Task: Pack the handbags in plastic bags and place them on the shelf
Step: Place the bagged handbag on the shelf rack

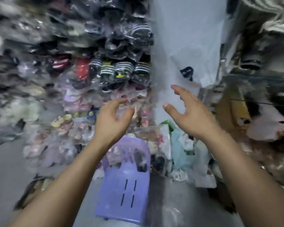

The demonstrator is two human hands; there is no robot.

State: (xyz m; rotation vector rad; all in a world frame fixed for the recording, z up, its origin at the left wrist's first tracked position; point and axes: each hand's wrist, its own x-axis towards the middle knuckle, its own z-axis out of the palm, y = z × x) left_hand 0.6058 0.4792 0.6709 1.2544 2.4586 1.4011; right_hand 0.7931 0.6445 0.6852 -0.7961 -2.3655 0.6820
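Both my arms reach forward in the blurred head view. My left hand (112, 119) is raised with loosely curved fingers and holds nothing. My right hand (189, 112) is spread wide, thumb apart from the fingers, and is also empty. Ahead stands a tall stack of plastic-wrapped goods (82, 89), black-and-white striped ones (121, 69) at the middle and pale pink ones lower down. A clear plastic bag with a dark print (187, 73) hangs just beyond my right hand. I cannot make out a handbag between my hands.
A purple plastic chair (126, 182) stands below my hands. Loose bags and packets (184, 148) lie on the floor to its right. More wrapped stock (261, 112) crowds the right side. A pale wall (187, 30) rises between the stacks.
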